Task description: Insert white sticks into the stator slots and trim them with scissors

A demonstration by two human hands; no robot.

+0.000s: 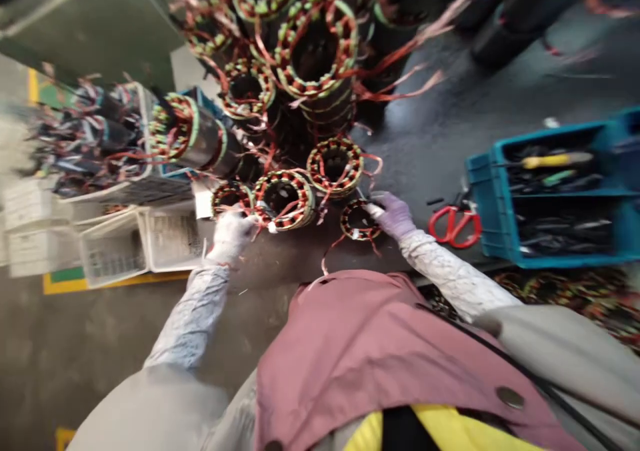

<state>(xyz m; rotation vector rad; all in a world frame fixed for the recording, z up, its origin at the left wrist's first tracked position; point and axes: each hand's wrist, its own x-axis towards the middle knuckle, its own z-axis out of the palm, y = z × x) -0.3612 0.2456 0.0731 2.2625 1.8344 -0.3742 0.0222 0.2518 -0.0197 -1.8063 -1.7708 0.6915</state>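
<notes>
In a pale glove, my left hand (233,233) closes its fingers on the near side of a small wound stator (231,194), with copper-coloured leads at the fingertips. My right hand (394,215), in a purplish glove, grips the right rim of another small stator (361,220), whose loose lead hangs toward my apron. Between the hands stands a larger stator (283,200) with red and pale green winding ends. Just behind it is another upright stator (334,166). The finger pads of both hands are partly hidden.
Taller stators (317,51) crowd the back of the dark table, their leads sticking out rightward. Red-handled scissors (455,226) lie beside a blue divided bin (483,204) of tools. At left are white bins (114,248) and a crate (145,114) with wired parts.
</notes>
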